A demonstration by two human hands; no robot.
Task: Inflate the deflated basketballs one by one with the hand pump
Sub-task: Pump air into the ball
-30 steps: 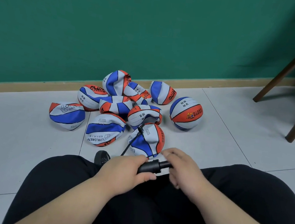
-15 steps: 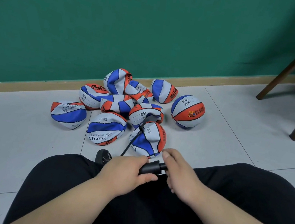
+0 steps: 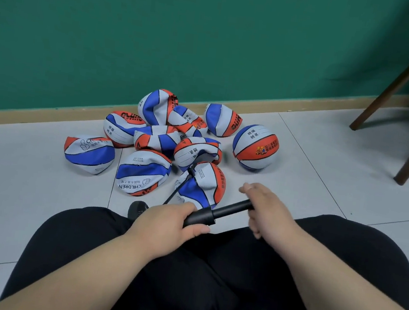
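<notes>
Several basketballs [image 3: 142, 173] on pale floor tiles [image 3: 325, 156], green wall [image 3: 211, 41] behind

deflated basketballs [image 3: 88, 154]: 9 countable, the pile overlaps, so perhaps more | inflated basketball [image 3: 255, 148]: 1 | hand pump [image 3: 217, 213]: 1 | hose [image 3: 182, 185]: 1 | left hand [image 3: 165, 223]: 1 | right hand [image 3: 266, 210]: 1 | wooden legs [image 3: 398, 75]: 2 plainly seen
</notes>
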